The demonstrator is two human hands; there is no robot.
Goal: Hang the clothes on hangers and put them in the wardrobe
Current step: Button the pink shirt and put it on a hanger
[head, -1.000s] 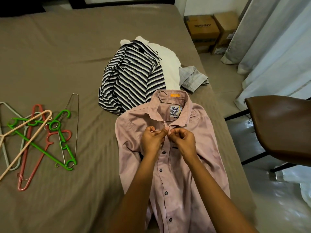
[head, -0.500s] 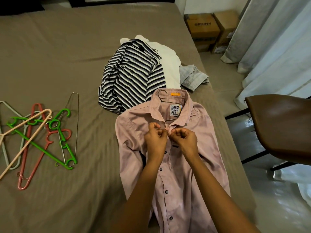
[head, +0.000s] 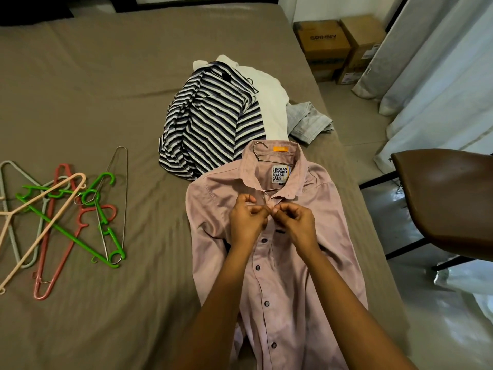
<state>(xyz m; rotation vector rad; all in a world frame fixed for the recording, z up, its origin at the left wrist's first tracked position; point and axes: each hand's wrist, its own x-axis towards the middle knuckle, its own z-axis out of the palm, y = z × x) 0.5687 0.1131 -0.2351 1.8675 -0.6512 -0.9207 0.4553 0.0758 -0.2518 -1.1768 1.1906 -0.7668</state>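
Shirt (head: 280, 289), pink and dark-buttoned, lies flat; left hand (head: 246, 221) and right hand (head: 297, 222) pinch its placket.

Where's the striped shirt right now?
Head view, centre: the striped shirt lies crumpled on the bed just beyond the collar of the pink shirt, overlapping a white garment.

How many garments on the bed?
4: pink buttoned shirt nearest; black-and-white striped top behind it; white garment partly under that; pale grey garment at the right edge of the bed. Others may hide beneath.
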